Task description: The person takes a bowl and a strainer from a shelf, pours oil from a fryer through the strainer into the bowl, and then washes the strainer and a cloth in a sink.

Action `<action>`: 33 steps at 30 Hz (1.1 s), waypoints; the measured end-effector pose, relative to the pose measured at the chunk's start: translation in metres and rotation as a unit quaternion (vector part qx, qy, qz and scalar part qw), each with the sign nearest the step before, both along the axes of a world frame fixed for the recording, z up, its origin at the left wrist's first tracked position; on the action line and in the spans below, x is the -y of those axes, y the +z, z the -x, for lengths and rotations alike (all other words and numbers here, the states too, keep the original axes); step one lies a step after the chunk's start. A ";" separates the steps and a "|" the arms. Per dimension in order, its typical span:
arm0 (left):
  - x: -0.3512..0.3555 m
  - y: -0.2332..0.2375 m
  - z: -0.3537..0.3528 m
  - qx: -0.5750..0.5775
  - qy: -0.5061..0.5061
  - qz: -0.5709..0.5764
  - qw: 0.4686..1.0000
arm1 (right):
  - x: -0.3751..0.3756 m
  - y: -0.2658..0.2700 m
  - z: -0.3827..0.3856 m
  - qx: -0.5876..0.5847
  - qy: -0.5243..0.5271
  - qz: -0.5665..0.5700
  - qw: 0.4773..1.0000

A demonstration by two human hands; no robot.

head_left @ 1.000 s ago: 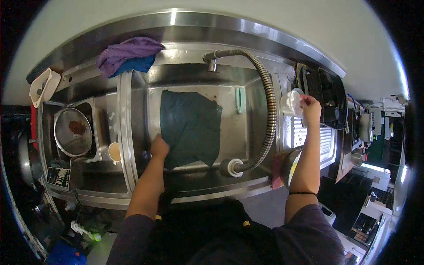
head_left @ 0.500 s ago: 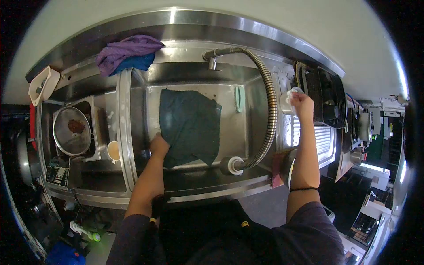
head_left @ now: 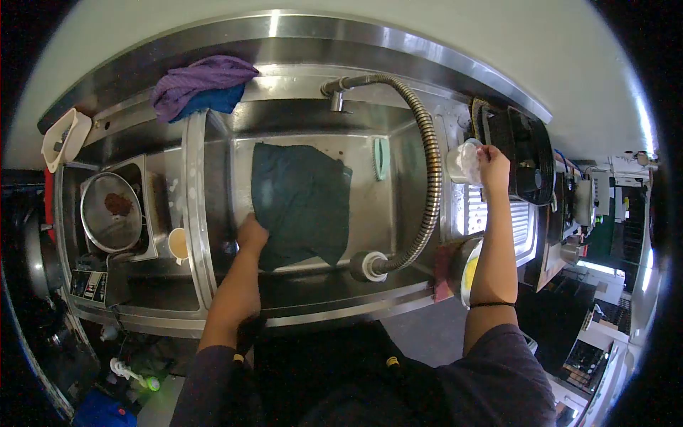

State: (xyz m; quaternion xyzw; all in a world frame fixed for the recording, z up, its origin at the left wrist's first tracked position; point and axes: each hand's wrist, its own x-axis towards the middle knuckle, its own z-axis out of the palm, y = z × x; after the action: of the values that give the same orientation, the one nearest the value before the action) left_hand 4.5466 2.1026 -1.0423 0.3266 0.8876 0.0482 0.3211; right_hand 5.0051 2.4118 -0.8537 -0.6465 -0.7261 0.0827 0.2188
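A dark green cloth (head_left: 302, 203) lies spread on the bottom of the steel sink (head_left: 213, 178). My left hand (head_left: 252, 233) is closed at its lower left edge, with the fingertips partly hidden. On the ledge right of the sink stands a small whitish tub (head_left: 459, 165) with white contents. My right hand (head_left: 494, 168) is at the tub's right side, fingers bent together beside the white stuff; I cannot tell what is in them. A mint-green brush (head_left: 381, 159) lies to the right of the cloth.
A coiled metal hose faucet (head_left: 432, 164) arches over the sink's right side. Purple cloth (head_left: 199, 82) hangs at the back divider. The left basin holds a sieve (head_left: 112, 213) and a cup (head_left: 178, 244). A black rack (head_left: 530, 156) stands far right, a metal bowl (head_left: 467, 274) near my right forearm.
My right hand has shifted from over the tub to its right side, showing more of the white contents. My left hand stays at the cloth's edge. The view has shifted slightly.
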 end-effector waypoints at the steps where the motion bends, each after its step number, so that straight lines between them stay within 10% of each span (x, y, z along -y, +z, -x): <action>1: 0.000 -0.001 0.001 -0.001 -0.003 -0.007 1.000 | 0.001 0.002 0.001 0.012 -0.004 -0.006 1.000; 33: -0.003 0.006 -0.003 -0.020 -0.008 0.008 1.000 | 0.019 -0.002 0.012 0.099 -0.003 0.076 0.992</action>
State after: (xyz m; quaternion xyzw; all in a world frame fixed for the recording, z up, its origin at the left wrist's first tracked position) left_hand 4.5495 2.1060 -1.0365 0.3318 0.8918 0.0319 0.3060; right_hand 4.9934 2.3932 -0.8554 -0.6688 -0.7337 0.0721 0.0963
